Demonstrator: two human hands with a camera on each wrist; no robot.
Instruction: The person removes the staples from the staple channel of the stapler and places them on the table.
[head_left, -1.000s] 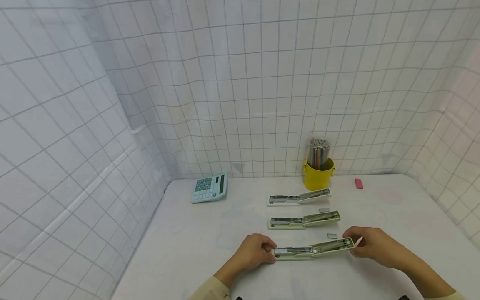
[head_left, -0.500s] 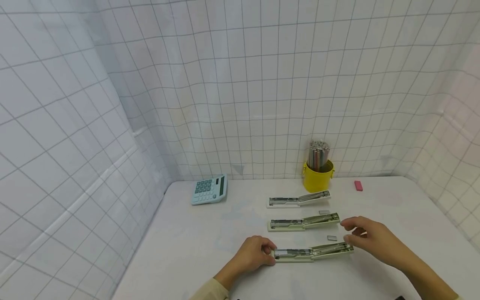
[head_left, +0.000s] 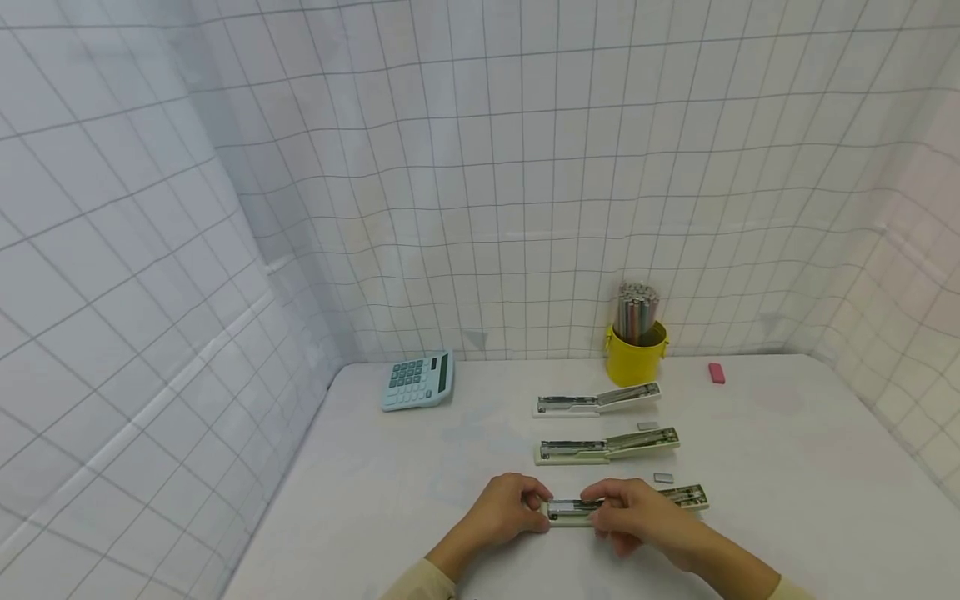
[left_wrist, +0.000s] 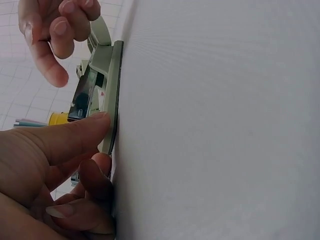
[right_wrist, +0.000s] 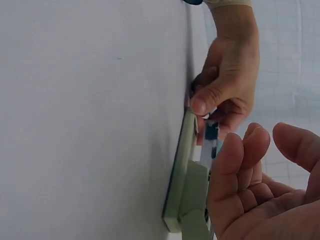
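Note:
The nearest of three opened staplers, a pale green one (head_left: 688,497), lies on the white table with its top arm swung back to the right. My left hand (head_left: 506,508) pinches the left end of its base; in the left wrist view the thumb presses on the base's edge (left_wrist: 116,95). Over the stapler's middle hovers my right hand (head_left: 641,518), fingers loosely bent and parted, hiding the hinge from the head view. Nothing shows between those fingers in the right wrist view, where the green base (right_wrist: 181,175) runs beneath.
Behind lie another pale green stapler (head_left: 576,452) and a white one (head_left: 570,413), both opened. Small grey staple strips (head_left: 663,477) sit near them. Farther back are a blue calculator (head_left: 416,383), a yellow bucket of pencils (head_left: 632,360) and a pink eraser (head_left: 717,372).
My right hand has let go of the stapler's raised arm at its right end and moved left over the middle. The arm has dropped slightly. My left hand stays put.

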